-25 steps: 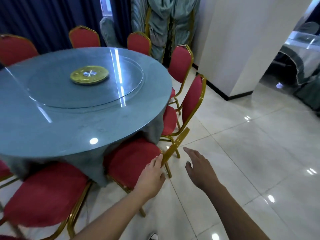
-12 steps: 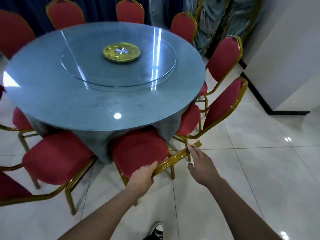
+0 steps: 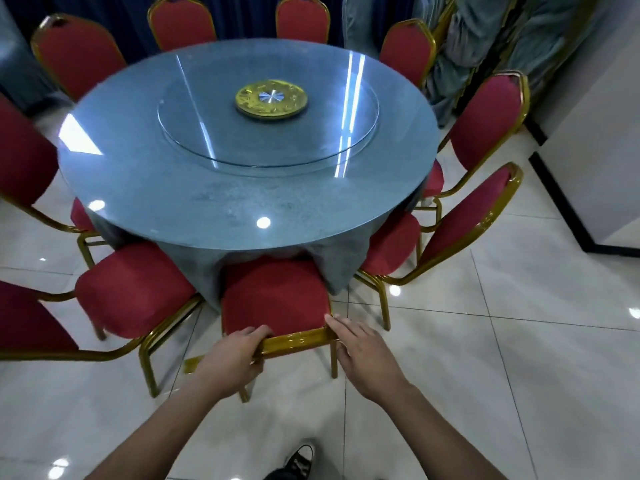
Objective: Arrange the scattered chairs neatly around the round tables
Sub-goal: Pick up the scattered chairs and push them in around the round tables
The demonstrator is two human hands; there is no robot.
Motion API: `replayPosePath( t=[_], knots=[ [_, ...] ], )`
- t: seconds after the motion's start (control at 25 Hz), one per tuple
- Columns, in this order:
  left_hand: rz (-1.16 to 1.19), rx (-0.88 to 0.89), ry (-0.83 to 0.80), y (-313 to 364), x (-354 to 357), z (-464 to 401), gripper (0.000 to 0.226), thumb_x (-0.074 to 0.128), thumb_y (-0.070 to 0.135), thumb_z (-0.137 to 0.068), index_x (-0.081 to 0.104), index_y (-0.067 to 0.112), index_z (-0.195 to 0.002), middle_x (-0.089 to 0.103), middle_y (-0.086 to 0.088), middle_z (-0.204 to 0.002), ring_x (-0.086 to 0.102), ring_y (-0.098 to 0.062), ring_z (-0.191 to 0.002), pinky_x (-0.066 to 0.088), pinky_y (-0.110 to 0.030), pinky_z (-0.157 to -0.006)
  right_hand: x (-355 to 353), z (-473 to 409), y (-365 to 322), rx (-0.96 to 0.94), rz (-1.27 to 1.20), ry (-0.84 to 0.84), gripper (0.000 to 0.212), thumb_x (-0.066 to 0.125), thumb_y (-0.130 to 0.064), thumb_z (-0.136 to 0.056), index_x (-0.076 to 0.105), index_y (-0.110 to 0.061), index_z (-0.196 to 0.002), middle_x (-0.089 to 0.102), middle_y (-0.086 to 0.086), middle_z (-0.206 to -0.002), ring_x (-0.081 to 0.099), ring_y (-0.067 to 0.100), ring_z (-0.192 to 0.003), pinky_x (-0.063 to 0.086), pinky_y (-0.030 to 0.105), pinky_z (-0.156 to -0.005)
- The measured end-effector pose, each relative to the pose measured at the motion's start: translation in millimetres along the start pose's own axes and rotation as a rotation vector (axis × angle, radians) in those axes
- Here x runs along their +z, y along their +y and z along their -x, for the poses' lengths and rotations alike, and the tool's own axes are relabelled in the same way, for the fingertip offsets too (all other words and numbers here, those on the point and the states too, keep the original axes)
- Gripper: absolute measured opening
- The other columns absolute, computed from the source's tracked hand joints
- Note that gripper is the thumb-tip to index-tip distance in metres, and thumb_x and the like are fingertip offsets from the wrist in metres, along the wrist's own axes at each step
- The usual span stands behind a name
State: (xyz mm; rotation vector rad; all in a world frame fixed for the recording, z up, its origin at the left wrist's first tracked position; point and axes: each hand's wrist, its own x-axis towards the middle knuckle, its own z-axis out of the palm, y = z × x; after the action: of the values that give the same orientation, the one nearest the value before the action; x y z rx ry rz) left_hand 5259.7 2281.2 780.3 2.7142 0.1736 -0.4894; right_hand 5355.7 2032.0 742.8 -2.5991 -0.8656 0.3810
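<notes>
Chair w/ red padded seat & gold metal frame (image 3: 273,303) is tucked under round blue glass-topped table (image 3: 214,202); frame is gripped by left hand (image 3: 235,358), touched by right hand (image 3: 363,355), fingers straight.

The chair (image 3: 275,303) has a matt red cloth seat on a glossy gold metal frame. The table (image 3: 221,202) wears a smooth, shiny clear cover over blue-grey cloth — a glass turntable (image 3: 207,112) sits on it with a gold metal hub (image 3: 272,98). The floor (image 3: 485,341) is glossy pale tile — mirror-bright.
</notes>
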Motion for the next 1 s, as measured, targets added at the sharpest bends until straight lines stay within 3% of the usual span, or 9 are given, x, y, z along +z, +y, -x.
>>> replayPosePath(
  t=[0.12, 0.32, 0.52, 0.76, 0.92, 1.0],
  knots=[
    [-0.001, 0.065, 0.074, 73.2, 3.3, -28.1, 0.032, 0.06, 0.038, -0.091, 0.048, 0.043, -0.12, 0.054, 0.018, -0.105, 0.057, -0.007, -0.097, 0.051, -0.029, -0.082, -29.4, -0.2, 40.5, -0.008, -0.042, 0.038, 0.055, 0.039, -0.031, -0.105, 0.021, -0.041, -0.156, 0.034, -0.015, -0.158, 0.03, 0.007, -0.143, 0.029, 0.034, -0.119],
    [0.045, 0.057, 0.123, 199.2, 26.5, -88.2, 0.029, 0.058, 0.037, -0.095, 0.053, 0.041, -0.124, 0.056, 0.017, -0.114, 0.058, -0.009, -0.105, 0.051, -0.033, -0.093, -105.9, 12.2, 158.1, 0.005, -0.022, 0.14, 0.057, 0.045, -0.026, -0.102, 0.027, -0.035, -0.155, 0.039, -0.013, -0.155, 0.037, 0.007, -0.139, 0.032, 0.029, -0.115],
    [0.153, 0.101, 0.129, 313.8, 47.1, -145.4, 0.03, 0.056, 0.033, -0.097, 0.054, 0.036, -0.127, 0.058, 0.017, -0.124, 0.057, -0.004, -0.112, 0.048, -0.023, -0.095, -177.4, 26.4, 278.0, 0.074, -0.027, 0.179, 0.053, 0.046, -0.026, -0.101, 0.034, -0.034, -0.152, 0.048, -0.01, -0.148, 0.046, 0.012, -0.129, 0.039, 0.03, -0.107],
    [0.215, 0.107, 0.191, 401.9, 43.2, -236.4, 0.03, 0.054, 0.031, -0.097, 0.053, 0.032, -0.127, 0.059, 0.013, -0.122, 0.059, -0.009, -0.109, 0.05, -0.028, -0.091, -243.7, -11.4, 387.1, 0.081, -0.029, 0.22, 0.053, 0.048, -0.023, -0.1, 0.037, -0.035, -0.15, 0.052, -0.008, -0.142, 0.051, 0.014, -0.121, 0.042, 0.031, -0.102],
    [0.228, 0.104, 0.309, 448.1, 38.6, -314.6, 0.04, 0.05, 0.034, -0.098, 0.042, 0.033, -0.137, 0.051, 0.012, -0.131, 0.054, -0.012, -0.114, 0.047, -0.03, -0.097, -275.1, -59.4, 449.4, 0.073, 0.005, 0.218, 0.052, 0.049, -0.026, -0.101, 0.037, -0.035, -0.15, 0.049, -0.008, -0.148, 0.051, 0.014, -0.128, 0.041, 0.031, -0.105],
    [0.23, 0.084, 0.372, 475.9, 33.6, -363.9, 0.05, 0.051, 0.034, -0.098, 0.034, 0.034, -0.146, 0.041, 0.012, -0.145, 0.046, -0.012, -0.127, 0.041, -0.03, -0.108, -295.0, -86.5, 485.7, 0.082, 0.025, 0.177, 0.051, 0.049, -0.027, -0.101, 0.036, -0.037, -0.149, 0.046, -0.01, -0.151, 0.048, 0.012, -0.131, 0.04, 0.031, -0.107]
  ],
)
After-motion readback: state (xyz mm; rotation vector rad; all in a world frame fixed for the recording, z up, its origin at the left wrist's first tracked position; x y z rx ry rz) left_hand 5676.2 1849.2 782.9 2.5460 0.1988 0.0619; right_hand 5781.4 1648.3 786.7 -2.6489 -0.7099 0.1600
